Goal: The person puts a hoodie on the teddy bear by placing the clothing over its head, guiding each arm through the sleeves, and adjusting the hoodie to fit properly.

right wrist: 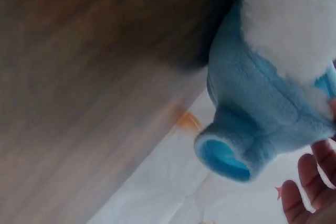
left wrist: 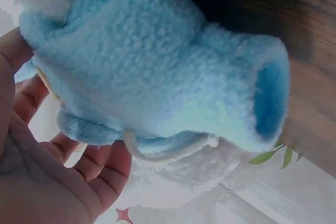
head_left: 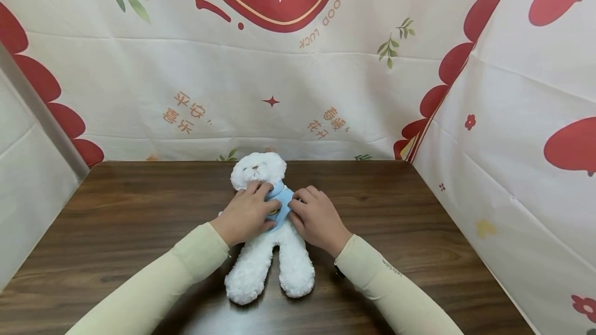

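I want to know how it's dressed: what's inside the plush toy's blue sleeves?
Both sleeves show only blue lining at their openings; anything deeper is covered.

The plush toy (head_left: pixel 292 246) is white, its garment (head_left: pixel 285 201) light blue. The tabletop (head_left: pixel 386 206) is wood-grained brown, the sleeves (head_left: pixel 396 293) pale cream; the white backdrop (head_left: pixel 242 79) bears red, green and orange motifs.

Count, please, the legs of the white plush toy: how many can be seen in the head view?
2. One leg lies on the table on the side of the left hand; the other leg lies toward the right hand. None seems hidden.
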A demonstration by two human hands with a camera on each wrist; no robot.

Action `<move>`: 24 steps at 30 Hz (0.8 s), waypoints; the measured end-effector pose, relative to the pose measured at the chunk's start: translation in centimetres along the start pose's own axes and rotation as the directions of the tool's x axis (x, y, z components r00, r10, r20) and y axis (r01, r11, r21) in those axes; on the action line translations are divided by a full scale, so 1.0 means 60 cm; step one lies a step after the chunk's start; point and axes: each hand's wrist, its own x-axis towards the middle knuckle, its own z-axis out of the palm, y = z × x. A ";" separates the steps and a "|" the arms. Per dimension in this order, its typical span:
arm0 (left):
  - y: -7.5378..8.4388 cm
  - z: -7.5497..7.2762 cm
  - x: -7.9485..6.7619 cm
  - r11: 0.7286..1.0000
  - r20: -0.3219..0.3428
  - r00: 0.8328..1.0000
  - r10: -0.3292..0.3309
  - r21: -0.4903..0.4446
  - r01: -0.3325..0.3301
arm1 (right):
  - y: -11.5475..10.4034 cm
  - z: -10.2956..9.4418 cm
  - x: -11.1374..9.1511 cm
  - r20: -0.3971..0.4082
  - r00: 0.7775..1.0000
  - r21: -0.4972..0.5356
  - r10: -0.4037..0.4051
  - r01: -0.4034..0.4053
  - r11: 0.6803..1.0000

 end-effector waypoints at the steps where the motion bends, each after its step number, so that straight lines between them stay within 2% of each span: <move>1: 0.001 0.000 0.002 1.000 0.005 1.000 0.000 -0.001 0.000 | -0.001 -0.001 -0.002 0.001 1.000 0.016 0.021 -0.022 1.000; 5: 0.003 0.001 0.006 1.000 0.017 1.000 0.006 0.010 -0.006 | -0.003 -0.004 -0.006 0.100 0.990 -0.026 0.095 -0.093 0.995; 8: 0.004 0.001 0.008 1.000 0.010 1.000 0.023 0.003 -0.023 | -0.004 -0.009 -0.007 0.220 0.971 -0.106 0.097 -0.076 0.992; 9: 0.005 0.002 0.009 0.999 0.010 0.999 0.032 -0.007 -0.032 | -0.004 -0.010 -0.008 0.255 0.962 -0.098 0.093 -0.070 0.993; 11: 0.005 0.002 0.010 0.998 0.012 0.999 0.049 -0.026 -0.048 | -0.005 -0.015 -0.007 0.315 0.945 -0.027 0.089 -0.085 0.996; 13: 0.005 0.003 0.011 0.997 0.012 0.998 0.061 -0.038 -0.060 | -0.003 -0.020 -0.006 0.350 0.932 0.117 0.099 -0.148 0.982; 16: 0.003 0.002 0.013 0.997 0.007 0.998 0.059 -0.056 -0.059 | 0.005 -0.030 -0.005 0.369 0.921 0.334 0.125 -0.257 0.907; 19: 0.001 -0.002 0.012 0.996 0.011 0.999 0.036 -0.083 -0.035 | 0.015 -0.034 -0.007 0.378 0.916 0.431 0.135 -0.304 0.850; 21: 0.001 -0.004 0.011 0.994 0.030 1.000 0.009 -0.107 -0.006 | 0.018 -0.033 -0.011 0.381 0.915 0.417 0.137 -0.302 0.857; 24: 0.001 -0.006 0.009 0.990 0.052 0.998 -0.030 -0.134 0.037 | 0.015 -0.024 -0.015 0.362 0.920 0.315 0.149 -0.271 0.910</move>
